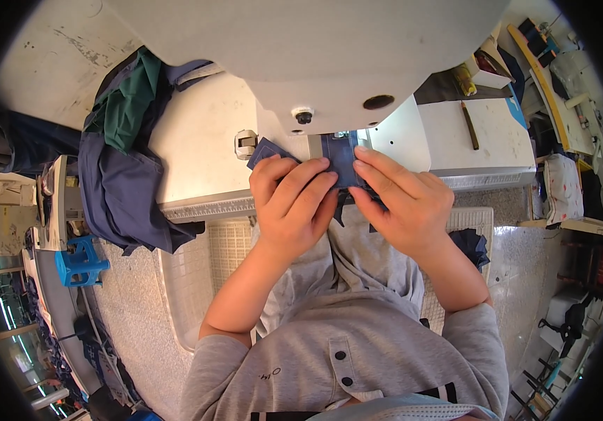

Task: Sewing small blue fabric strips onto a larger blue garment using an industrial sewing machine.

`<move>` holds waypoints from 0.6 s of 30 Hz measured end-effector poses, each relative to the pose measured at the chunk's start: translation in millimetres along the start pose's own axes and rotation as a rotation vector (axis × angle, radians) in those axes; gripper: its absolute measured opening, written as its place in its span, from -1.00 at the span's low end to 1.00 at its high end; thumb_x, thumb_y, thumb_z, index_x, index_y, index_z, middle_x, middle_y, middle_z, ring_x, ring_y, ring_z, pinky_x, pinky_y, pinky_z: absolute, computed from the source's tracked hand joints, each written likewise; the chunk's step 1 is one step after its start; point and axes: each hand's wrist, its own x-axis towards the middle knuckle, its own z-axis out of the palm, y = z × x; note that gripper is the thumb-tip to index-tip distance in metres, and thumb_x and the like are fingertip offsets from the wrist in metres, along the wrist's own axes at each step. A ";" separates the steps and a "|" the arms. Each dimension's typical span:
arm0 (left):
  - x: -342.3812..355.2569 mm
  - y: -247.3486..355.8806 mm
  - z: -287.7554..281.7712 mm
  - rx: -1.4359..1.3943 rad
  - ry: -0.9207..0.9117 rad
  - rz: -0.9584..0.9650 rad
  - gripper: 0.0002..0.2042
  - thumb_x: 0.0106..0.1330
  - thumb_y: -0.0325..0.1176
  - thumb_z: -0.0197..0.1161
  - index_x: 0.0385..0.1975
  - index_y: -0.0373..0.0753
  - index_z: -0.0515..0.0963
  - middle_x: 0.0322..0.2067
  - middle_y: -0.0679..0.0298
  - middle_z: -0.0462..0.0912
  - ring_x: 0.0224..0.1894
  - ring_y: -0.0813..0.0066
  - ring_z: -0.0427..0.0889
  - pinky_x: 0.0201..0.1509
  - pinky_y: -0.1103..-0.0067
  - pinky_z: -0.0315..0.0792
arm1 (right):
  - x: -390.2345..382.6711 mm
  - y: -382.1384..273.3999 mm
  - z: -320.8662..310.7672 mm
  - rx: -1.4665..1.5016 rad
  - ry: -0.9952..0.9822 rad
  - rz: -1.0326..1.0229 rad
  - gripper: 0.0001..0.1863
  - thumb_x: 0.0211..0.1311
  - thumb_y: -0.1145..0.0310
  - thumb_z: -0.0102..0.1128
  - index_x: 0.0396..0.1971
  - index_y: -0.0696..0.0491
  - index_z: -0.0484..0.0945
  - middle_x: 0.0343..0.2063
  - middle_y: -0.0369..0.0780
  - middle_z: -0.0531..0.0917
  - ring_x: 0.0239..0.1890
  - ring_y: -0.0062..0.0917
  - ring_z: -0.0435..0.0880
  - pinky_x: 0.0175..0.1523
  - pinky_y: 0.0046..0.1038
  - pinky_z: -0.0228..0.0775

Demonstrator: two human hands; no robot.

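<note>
A small navy cloth piece [342, 161] lies at the needle area of a white sewing machine [329, 56], whose head hides the needle itself. My left hand [291, 200] presses its bent fingers onto the left part of the cloth, fingers close together. On the cloth's right edge, my right hand [403, 200] pinches with thumb below and fingertips on top. A stitched navy corner [268, 150] sticks out beyond my left fingers. Darker cloth hangs under both hands at the table's front edge.
Navy garments [123, 179] with a green cloth [133, 98] drape over the table's left side. A pencil-like stick [470, 126] and an open box [487, 67] are at the right. A blue stool [80, 262] stands on the floor, and a plastic basket [182, 309] below.
</note>
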 end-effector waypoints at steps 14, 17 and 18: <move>0.1 1.4 -0.1 -0.014 -0.006 -0.015 -0.71 -0.14 -0.48 0.41 -0.33 -0.15 0.65 -0.16 0.32 0.67 -0.18 0.26 0.48 0.07 0.31 0.34 | -0.7 0.5 0.3 0.010 -0.002 0.000 -0.75 -0.04 0.25 0.44 -0.31 -0.04 0.72 -0.15 -0.46 0.72 -0.60 -0.75 0.59 -0.52 -0.65 0.31; 0.2 1.7 -0.2 -0.016 -0.005 -0.016 -0.71 -0.15 -0.48 0.41 -0.33 -0.15 0.65 -0.16 0.32 0.67 -0.18 0.26 0.48 0.07 0.30 0.35 | -0.3 0.6 -0.1 0.011 0.000 -0.004 -0.74 -0.05 0.25 0.44 -0.30 -0.03 0.72 -0.15 -0.46 0.73 -0.60 -0.74 0.59 -0.52 -0.65 0.31; -0.4 1.6 -0.1 -0.016 -0.003 -0.017 -0.71 -0.15 -0.48 0.41 -0.33 -0.15 0.65 -0.16 0.32 0.67 -0.18 0.26 0.48 0.07 0.30 0.35 | -0.1 0.5 -0.4 0.014 -0.002 -0.004 -0.74 -0.05 0.26 0.44 -0.30 -0.03 0.72 -0.15 -0.46 0.73 -0.60 -0.74 0.59 -0.51 -0.64 0.31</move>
